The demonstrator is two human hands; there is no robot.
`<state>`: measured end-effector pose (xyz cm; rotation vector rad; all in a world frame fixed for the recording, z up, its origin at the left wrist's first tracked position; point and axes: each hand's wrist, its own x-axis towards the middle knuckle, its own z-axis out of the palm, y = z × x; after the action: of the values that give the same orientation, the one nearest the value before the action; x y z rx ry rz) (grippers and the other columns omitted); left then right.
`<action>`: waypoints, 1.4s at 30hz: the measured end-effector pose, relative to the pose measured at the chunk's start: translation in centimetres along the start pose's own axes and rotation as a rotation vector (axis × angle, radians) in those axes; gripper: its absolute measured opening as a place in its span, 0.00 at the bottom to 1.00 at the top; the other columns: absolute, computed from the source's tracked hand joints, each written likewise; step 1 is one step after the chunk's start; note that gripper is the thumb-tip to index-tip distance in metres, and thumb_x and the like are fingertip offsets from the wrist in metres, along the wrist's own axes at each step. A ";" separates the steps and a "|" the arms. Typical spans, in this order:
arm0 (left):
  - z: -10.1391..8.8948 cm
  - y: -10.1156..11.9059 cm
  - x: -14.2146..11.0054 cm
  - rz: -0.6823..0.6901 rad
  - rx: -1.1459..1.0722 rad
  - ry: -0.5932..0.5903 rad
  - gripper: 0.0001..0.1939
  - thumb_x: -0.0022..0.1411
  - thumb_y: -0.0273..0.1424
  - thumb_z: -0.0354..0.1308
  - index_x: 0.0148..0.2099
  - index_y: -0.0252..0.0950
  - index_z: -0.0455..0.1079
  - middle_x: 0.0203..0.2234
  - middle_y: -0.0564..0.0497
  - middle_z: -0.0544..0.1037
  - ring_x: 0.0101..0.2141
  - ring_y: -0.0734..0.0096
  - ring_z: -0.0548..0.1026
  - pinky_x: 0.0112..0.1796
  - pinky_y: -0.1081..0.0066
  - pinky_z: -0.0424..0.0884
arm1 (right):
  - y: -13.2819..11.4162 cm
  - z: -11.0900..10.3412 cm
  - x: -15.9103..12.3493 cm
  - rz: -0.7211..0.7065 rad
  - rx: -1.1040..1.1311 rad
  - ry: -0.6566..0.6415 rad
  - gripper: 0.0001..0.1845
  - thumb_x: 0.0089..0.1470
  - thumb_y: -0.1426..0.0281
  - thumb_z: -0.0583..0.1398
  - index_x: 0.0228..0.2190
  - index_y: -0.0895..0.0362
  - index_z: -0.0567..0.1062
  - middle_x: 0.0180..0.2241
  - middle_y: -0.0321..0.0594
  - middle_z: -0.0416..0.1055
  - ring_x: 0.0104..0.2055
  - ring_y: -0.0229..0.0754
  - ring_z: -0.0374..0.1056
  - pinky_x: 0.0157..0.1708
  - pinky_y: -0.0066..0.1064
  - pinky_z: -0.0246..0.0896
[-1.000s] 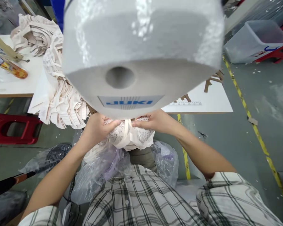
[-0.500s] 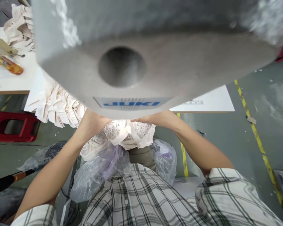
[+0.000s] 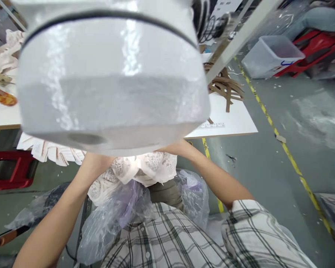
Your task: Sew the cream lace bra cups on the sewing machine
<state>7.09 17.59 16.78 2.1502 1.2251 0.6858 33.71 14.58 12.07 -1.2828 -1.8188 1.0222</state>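
Note:
The pale grey head of a sewing machine (image 3: 114, 96) fills the upper middle of the view and covers the fingers of both hands. Cream lace bra cups (image 3: 153, 162) hang over the table's front edge below it, in my lap. At the left end of the lace is my left hand (image 3: 100, 160), showing only its back and wrist. From the other side my right hand (image 3: 174, 147) reaches in under the machine, above the lace. What the fingers touch or hold, and whether they are closed, is hidden.
A row of cream fabric pieces (image 3: 51, 149) lies left of the machine. Brown strips (image 3: 226, 87) lie on the white table (image 3: 237, 119) to the right. Plastic bags (image 3: 100, 223) rest against my lap. A red stool (image 3: 11, 169) stands left; a clear bin (image 3: 270, 56) stands far right.
My view has shifted, so the machine head sits further left and shows its top, and the brown strips and bin have come into view. Both hands stay under the machine beside the lace.

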 end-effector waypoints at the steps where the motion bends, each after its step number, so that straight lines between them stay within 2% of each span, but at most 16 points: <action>1: -0.1 0.1 0.0 -0.007 0.003 -0.003 0.15 0.55 0.38 0.62 0.24 0.42 0.60 0.21 0.50 0.71 0.30 0.63 0.72 0.36 0.63 0.76 | 0.8 0.3 -0.1 0.009 0.039 0.016 0.22 0.48 0.49 0.68 0.32 0.55 0.77 0.31 0.37 0.74 0.38 0.47 0.71 0.43 0.39 0.67; 7: -0.3 1.8 -0.3 -0.060 -0.067 0.042 0.14 0.52 0.42 0.65 0.30 0.42 0.64 0.24 0.50 0.74 0.36 0.60 0.74 0.37 0.64 0.76 | 5.5 3.7 -2.0 0.167 0.532 0.167 0.34 0.51 0.47 0.66 0.52 0.54 0.72 0.51 0.45 0.73 0.51 0.49 0.71 0.53 0.40 0.65; 11: -0.1 1.9 -0.3 -0.049 -0.111 0.039 0.14 0.54 0.38 0.64 0.28 0.40 0.62 0.25 0.51 0.75 0.33 0.64 0.74 0.37 0.67 0.75 | 7.1 6.2 -4.4 0.387 1.007 0.021 0.44 0.43 0.37 0.65 0.53 0.53 0.72 0.49 0.48 0.76 0.53 0.52 0.72 0.52 0.42 0.68; 13: 0.1 1.9 -0.2 -0.018 -0.148 0.043 0.12 0.55 0.36 0.64 0.29 0.39 0.62 0.27 0.50 0.76 0.33 0.65 0.75 0.37 0.68 0.75 | 7.5 6.7 -5.5 0.449 1.080 -0.068 0.43 0.39 0.38 0.67 0.47 0.55 0.75 0.45 0.50 0.78 0.49 0.54 0.75 0.49 0.44 0.71; 15: 0.3 2.0 -0.2 0.006 -0.171 0.058 0.10 0.56 0.35 0.63 0.32 0.38 0.65 0.29 0.49 0.77 0.36 0.64 0.76 0.39 0.68 0.75 | 7.6 6.8 -6.3 0.485 1.109 -0.096 0.36 0.37 0.45 0.71 0.42 0.57 0.76 0.40 0.49 0.80 0.46 0.54 0.77 0.46 0.43 0.73; 18: 0.8 2.4 -0.2 0.009 -0.157 0.071 0.09 0.55 0.35 0.63 0.34 0.38 0.68 0.29 0.48 0.78 0.39 0.61 0.77 0.42 0.66 0.76 | 7.6 6.6 -6.8 0.506 1.146 -0.044 0.27 0.39 0.56 0.73 0.39 0.56 0.76 0.39 0.46 0.81 0.45 0.51 0.78 0.46 0.39 0.73; 21: 1.1 2.7 -0.3 -0.032 -0.128 0.085 0.10 0.54 0.35 0.63 0.36 0.37 0.70 0.29 0.49 0.79 0.41 0.57 0.77 0.43 0.64 0.76 | 7.5 6.2 -6.7 0.510 1.163 0.033 0.23 0.42 0.58 0.71 0.38 0.56 0.76 0.39 0.46 0.82 0.44 0.52 0.78 0.45 0.40 0.74; 27: 0.2 1.6 -1.5 -0.132 0.044 0.086 0.02 0.60 0.30 0.57 0.34 0.37 0.69 0.24 0.51 0.75 0.34 0.62 0.75 0.34 0.68 0.72 | 6.2 2.8 -7.1 0.476 1.105 0.314 0.21 0.40 0.59 0.72 0.35 0.55 0.78 0.34 0.41 0.82 0.38 0.49 0.79 0.42 0.39 0.74; 30: -0.1 2.4 -3.9 -0.059 0.212 0.246 0.03 0.63 0.30 0.56 0.38 0.37 0.69 0.30 0.48 0.76 0.34 0.63 0.75 0.32 0.69 0.71 | 3.3 0.9 -7.9 0.399 0.962 0.402 0.20 0.40 0.56 0.73 0.32 0.54 0.79 0.31 0.39 0.80 0.32 0.46 0.77 0.35 0.36 0.73; 32: 0.5 4.2 -6.0 0.153 0.257 0.353 0.08 0.63 0.28 0.57 0.45 0.38 0.69 0.38 0.46 0.77 0.41 0.62 0.76 0.38 0.66 0.73 | 0.3 0.7 -8.3 0.326 0.850 0.235 0.18 0.42 0.56 0.73 0.29 0.55 0.79 0.28 0.38 0.79 0.27 0.42 0.73 0.30 0.32 0.70; 33: 0.9 5.3 -7.0 0.280 0.244 0.335 0.13 0.62 0.28 0.59 0.50 0.38 0.68 0.42 0.44 0.78 0.45 0.60 0.76 0.42 0.64 0.74 | -1.4 0.9 -8.4 0.276 0.785 0.085 0.17 0.44 0.56 0.73 0.28 0.55 0.79 0.26 0.37 0.78 0.26 0.39 0.72 0.28 0.30 0.67; 35: 1.8 7.2 -8.2 0.443 0.176 0.144 0.24 0.60 0.34 0.62 0.57 0.37 0.64 0.48 0.39 0.77 0.49 0.55 0.76 0.46 0.59 0.74 | -4.5 1.8 -8.2 0.139 0.631 -0.243 0.13 0.50 0.59 0.69 0.28 0.57 0.80 0.25 0.35 0.75 0.26 0.37 0.69 0.27 0.27 0.63; 36: 2.2 7.7 -8.4 0.438 0.140 0.011 0.26 0.60 0.37 0.64 0.58 0.36 0.65 0.47 0.39 0.78 0.47 0.54 0.77 0.44 0.59 0.75 | -5.8 2.2 -8.0 0.070 0.558 -0.339 0.12 0.54 0.61 0.67 0.29 0.57 0.80 0.25 0.35 0.75 0.26 0.36 0.68 0.28 0.26 0.62; 37: 2.4 7.9 -8.4 0.370 0.106 -0.117 0.24 0.60 0.40 0.63 0.55 0.35 0.67 0.43 0.41 0.80 0.41 0.56 0.78 0.39 0.61 0.75 | -6.7 2.6 -7.7 0.019 0.492 -0.377 0.11 0.58 0.62 0.64 0.30 0.57 0.80 0.26 0.35 0.75 0.27 0.35 0.68 0.28 0.26 0.61; 39: 2.4 7.4 -7.7 0.117 0.031 -0.277 0.15 0.63 0.42 0.60 0.43 0.36 0.73 0.29 0.48 0.79 0.27 0.66 0.75 0.27 0.69 0.68 | -7.4 3.1 -7.1 -0.008 0.386 -0.286 0.12 0.62 0.64 0.60 0.33 0.58 0.80 0.28 0.36 0.76 0.29 0.35 0.67 0.29 0.25 0.59; 42: 1.8 5.4 -6.1 -0.170 -0.114 -0.212 0.15 0.66 0.42 0.57 0.33 0.37 0.73 0.24 0.52 0.77 0.24 0.72 0.71 0.24 0.74 0.62 | -6.5 3.2 -5.9 0.076 0.203 -0.057 0.12 0.61 0.64 0.60 0.31 0.58 0.79 0.27 0.36 0.74 0.28 0.35 0.65 0.28 0.25 0.55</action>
<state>8.73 9.54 18.29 1.9436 1.2074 0.4317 29.92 6.98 15.82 -1.2170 -1.6696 1.2616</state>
